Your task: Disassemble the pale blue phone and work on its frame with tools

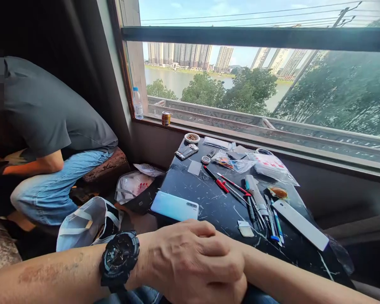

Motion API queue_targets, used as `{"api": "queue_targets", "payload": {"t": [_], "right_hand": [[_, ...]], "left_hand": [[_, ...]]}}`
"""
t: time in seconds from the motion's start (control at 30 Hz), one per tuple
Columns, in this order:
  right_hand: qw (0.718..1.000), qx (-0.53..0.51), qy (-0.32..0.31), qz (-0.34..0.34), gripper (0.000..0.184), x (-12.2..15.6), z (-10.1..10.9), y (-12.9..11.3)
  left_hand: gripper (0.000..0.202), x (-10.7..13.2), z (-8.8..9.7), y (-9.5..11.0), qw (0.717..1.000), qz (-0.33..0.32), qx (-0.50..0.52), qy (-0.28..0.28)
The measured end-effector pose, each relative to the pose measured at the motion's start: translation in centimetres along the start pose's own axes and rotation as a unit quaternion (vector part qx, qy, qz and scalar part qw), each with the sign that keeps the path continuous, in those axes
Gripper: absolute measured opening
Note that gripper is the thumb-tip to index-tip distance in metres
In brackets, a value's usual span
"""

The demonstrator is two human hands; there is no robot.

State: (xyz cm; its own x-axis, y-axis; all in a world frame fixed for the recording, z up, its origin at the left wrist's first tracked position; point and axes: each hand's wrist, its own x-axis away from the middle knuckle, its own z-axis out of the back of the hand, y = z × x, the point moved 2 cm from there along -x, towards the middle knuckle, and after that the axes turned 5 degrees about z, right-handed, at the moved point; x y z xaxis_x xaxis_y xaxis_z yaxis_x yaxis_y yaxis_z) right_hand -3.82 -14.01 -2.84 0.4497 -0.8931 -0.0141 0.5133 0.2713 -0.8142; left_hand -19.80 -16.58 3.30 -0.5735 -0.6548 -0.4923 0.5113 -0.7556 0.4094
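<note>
Currently, dial reference: centre of the black tabletop, with 12 toward the window.
Left hand: at 7, palm down, fingers curled closed over the right hand; point on its back.
Right hand: under the left, mostly covered; spread of its fingers cannot be told. No object shows in either hand.
Left wrist: black watch.
Blue phone: nearest thing to the hands, at 8, lying flat, camera side up.
Opened phone: at 10, internals exposed; round dish just beyond it, toward 11.
Clear sheet: flat, at 10, inward of the opened phone.
Red pen: just in from 11, slanting.
White tool: near centre, toward 3, thick-bodied, among slim tools.
White slab: at 4, flat and slanting.
Small white pad: at 6.
Plastic bags: from 12 to 2, the outer one with red print.
Sill: capped bottle and gold can, both toward 11, upright.
Co-worker: off the tabletop at 9, seated, bent forward, grey top and jeans.
Tote bag: off the tabletop at 8, white.
</note>
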Motion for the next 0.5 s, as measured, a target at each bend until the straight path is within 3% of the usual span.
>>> {"api": "queue_targets", "payload": {"t": [0.03, 0.07, 0.1, 0.13, 0.2, 0.23, 0.3, 0.4, 0.5], "right_hand": [[0.992, 0.01, -0.119, 0.043, 0.036, -2.2, 0.1, -0.3], [0.986, 0.008, -0.151, 0.062, 0.026, -4.3, 0.3, -0.5], [0.984, 0.007, -0.165, 0.072, 0.019, -6.2, 0.5, -0.4], [0.981, 0.031, -0.172, 0.082, 0.017, -7.7, 0.6, -0.2], [0.97, 0.158, -0.152, 0.106, 0.04, -9.4, 0.6, 0.6], [0.957, 0.217, -0.15, 0.123, 0.053, -9.6, 0.3, 1.0], [0.93, 0.289, -0.159, 0.162, 0.073, -9.1, -0.5, 1.6], [0.916, 0.304, -0.171, 0.198, 0.083, -7.9, -1.9, 1.7], [0.927, 0.267, -0.173, 0.199, 0.076, -7.4, -2.4, 1.4]], "left_hand": [[0.025, 0.5, 0.2, -0.7, 0.999, -0.023, 0.0, -0.037], [0.029, 1.3, 0.3, -1.7, 0.994, -0.05, -0.038, -0.093], [0.032, 2.1, 0.3, -3.1, 0.987, -0.029, -0.091, -0.128], [0.032, 3.1, 0.3, -4.9, 0.981, 0.04, -0.136, -0.135], [0.029, 5.0, 0.0, -8.5, 0.952, 0.204, -0.188, -0.133], [0.054, 5.8, -0.4, -9.9, 0.941, 0.247, -0.181, -0.142], [0.082, 6.9, -1.4, -11.7, 0.937, 0.259, -0.164, -0.168], [0.078, 7.1, -2.1, -11.9, 0.935, 0.262, -0.14, -0.195], [0.072, 6.8, -1.8, -10.3, 0.927, 0.293, -0.123, -0.2]]}}
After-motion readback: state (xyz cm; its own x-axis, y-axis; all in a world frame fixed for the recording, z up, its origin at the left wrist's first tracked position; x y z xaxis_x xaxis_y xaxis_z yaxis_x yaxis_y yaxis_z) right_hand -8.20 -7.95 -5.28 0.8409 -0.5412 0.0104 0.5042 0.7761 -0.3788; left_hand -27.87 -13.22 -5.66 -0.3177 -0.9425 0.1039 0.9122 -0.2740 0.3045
